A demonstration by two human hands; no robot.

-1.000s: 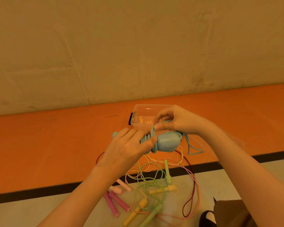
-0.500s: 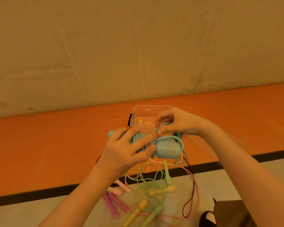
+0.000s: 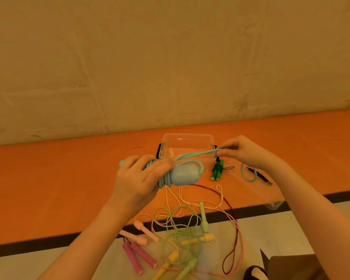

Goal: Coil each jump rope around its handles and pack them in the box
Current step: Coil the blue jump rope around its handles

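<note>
I see the left hand (image 3: 138, 178) wrapped around the light-blue jump rope's coiled handles (image 3: 184, 174), held above the orange floor (image 3: 49, 178). Right hand (image 3: 243, 153) pinches its taut blue cord (image 3: 194, 155) before the clear plastic box (image 3: 187, 146).

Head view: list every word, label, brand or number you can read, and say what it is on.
No readable text in this view.
Clear plastic box: no label visible.
Blue jump rope: plain, no brand mark visible.
Wall: only stains and seams, no writing.
</note>
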